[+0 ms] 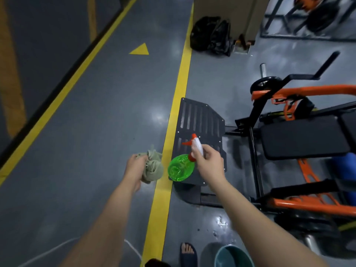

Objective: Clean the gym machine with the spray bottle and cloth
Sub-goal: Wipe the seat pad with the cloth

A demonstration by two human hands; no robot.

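Observation:
My right hand (210, 160) grips the neck of a green spray bottle (180, 168) with a white and orange trigger head, held over the machine's black slotted footplate (200, 120). The nozzle points away from me across the plate. My left hand (134, 164) holds a bunched grey-green cloth (154, 168) above the floor, left of the yellow line. The orange and black gym machine (300, 135) with its black padded seat stands to the right.
A yellow floor line (173, 132) runs past the footplate's left edge. Black bags (210, 35) lie at the back by a pillar. A teal bucket (233, 257) and my sandalled foot (187, 253) are at the bottom. Wet patches shine near the bucket.

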